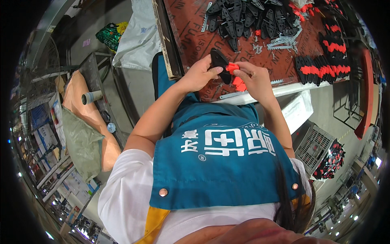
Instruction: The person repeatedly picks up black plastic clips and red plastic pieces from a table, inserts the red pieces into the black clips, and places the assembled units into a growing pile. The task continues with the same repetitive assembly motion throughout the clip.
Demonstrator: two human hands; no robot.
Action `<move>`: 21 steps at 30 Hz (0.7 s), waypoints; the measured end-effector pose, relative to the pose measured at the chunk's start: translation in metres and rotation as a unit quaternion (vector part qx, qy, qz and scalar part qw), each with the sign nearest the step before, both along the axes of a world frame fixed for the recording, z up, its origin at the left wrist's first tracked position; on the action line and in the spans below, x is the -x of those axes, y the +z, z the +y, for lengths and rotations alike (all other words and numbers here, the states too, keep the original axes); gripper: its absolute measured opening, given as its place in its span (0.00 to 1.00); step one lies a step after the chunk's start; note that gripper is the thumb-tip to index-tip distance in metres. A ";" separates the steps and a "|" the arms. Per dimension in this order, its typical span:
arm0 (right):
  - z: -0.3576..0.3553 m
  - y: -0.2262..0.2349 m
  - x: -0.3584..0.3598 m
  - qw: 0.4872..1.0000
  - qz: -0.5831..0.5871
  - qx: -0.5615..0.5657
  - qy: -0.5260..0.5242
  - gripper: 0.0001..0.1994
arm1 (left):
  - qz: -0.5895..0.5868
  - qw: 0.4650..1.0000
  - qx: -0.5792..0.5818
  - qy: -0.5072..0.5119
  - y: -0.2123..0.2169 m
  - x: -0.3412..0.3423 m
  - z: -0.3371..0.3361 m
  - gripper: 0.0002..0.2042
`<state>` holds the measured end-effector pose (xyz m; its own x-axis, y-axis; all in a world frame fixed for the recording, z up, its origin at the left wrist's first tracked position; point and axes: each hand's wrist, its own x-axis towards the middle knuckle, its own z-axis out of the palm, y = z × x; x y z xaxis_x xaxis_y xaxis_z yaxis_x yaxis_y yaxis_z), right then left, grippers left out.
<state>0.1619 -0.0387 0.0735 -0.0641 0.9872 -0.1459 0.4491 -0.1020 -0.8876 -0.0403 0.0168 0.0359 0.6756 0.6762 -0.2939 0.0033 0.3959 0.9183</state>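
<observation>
Over the near edge of the tabletop, I have the black plastic piece pinched in my left grip, and my right grip closed on a small red part at its right side. More red shows just below. Farther out I see a heap of black pieces, metal strips and, rightward, rows of black-and-red pieces.

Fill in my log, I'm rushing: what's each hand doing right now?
Left hand: closed, holding a black plastic part.
Right hand: closed, fingertips pinching a red plastic piece.
</observation>
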 end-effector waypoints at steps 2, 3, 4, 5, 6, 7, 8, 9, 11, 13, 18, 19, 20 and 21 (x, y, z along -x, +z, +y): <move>0.001 -0.001 0.001 1.000 0.017 0.000 0.010 0.12 | 0.002 1.000 -0.004 -0.012 -0.002 0.002 0.000 0.10; 0.000 -0.008 0.000 0.999 0.028 -0.010 0.013 0.12 | 0.003 0.999 -0.008 -0.030 -0.004 0.005 0.002 0.10; -0.001 -0.018 -0.002 0.999 0.039 -0.019 0.016 0.12 | 0.003 0.999 -0.012 -0.049 -0.005 0.006 0.003 0.10; -0.002 -0.024 -0.003 0.998 0.050 -0.029 0.018 0.12 | 0.010 0.998 -0.026 -0.059 -0.005 0.006 0.003 0.10; -0.003 -0.023 0.001 0.999 0.000 -0.032 0.018 0.11 | 0.016 0.997 -0.040 -0.068 -0.006 0.006 0.003 0.10; -0.005 -0.022 0.008 0.998 -0.049 -0.036 0.017 0.11 | 0.023 0.995 -0.053 -0.078 -0.006 0.006 0.004 0.11; -0.007 -0.020 0.014 0.994 -0.099 -0.039 0.016 0.11 | 0.012 0.996 -0.068 -0.065 -0.008 0.005 0.003 0.11; -0.008 -0.019 0.017 0.992 -0.121 -0.041 0.008 0.12 | -0.001 0.995 -0.083 -0.051 -0.010 0.004 0.002 0.11; -0.005 -0.032 0.022 0.996 0.021 -0.052 -0.074 0.14 | -0.028 0.999 -0.040 -0.001 -0.012 -0.003 0.000 0.12; 0.001 -0.035 0.025 0.985 0.038 -0.095 -0.138 0.19 | -0.056 0.992 0.081 0.078 -0.009 -0.017 -0.009 0.11; 0.002 -0.038 0.026 0.941 -0.232 -0.221 -0.109 0.24 | -0.227 0.915 0.273 0.191 -0.027 -0.040 -0.021 0.11; -0.001 -0.033 0.027 0.934 -0.254 -0.225 -0.109 0.25 | -0.226 0.920 0.268 0.174 -0.027 -0.039 -0.021 0.10; -0.002 -0.030 0.027 0.927 -0.276 -0.229 -0.111 0.25 | -0.225 0.925 0.262 0.157 -0.026 -0.039 -0.022 0.10; -0.003 -0.036 0.023 0.932 -0.256 -0.232 -0.108 0.26 | -0.214 0.925 0.262 0.173 -0.017 -0.042 -0.024 0.12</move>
